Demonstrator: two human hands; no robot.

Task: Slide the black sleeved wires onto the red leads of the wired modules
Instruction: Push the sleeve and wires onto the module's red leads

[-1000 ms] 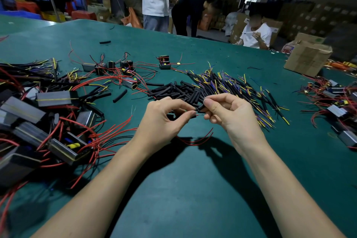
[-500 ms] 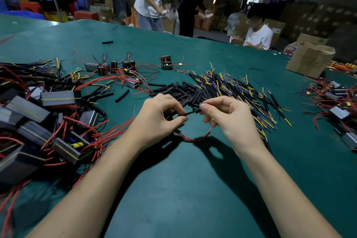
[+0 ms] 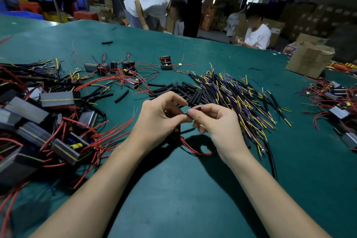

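Over the middle of the green bench, my left hand (image 3: pixel 157 120) pinches a thin red lead (image 3: pixel 195 150) and my right hand (image 3: pixel 214 121) pinches a short black sleeved wire (image 3: pixel 196 109). Both seem light and floppy, so I grip close to the tips.

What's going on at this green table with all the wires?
A person is assembling wiring at a green table. Both hands meet over the middle: the left hand and right hand pinch a thin black sleeved wire between their fingertips, with a red lead looping on the table below them. A pile of sleeved wires lies just beyond the hands, and grey wired modules with red leads are heaped on the left. Whether the sleeve is on the lead yet is hidden.
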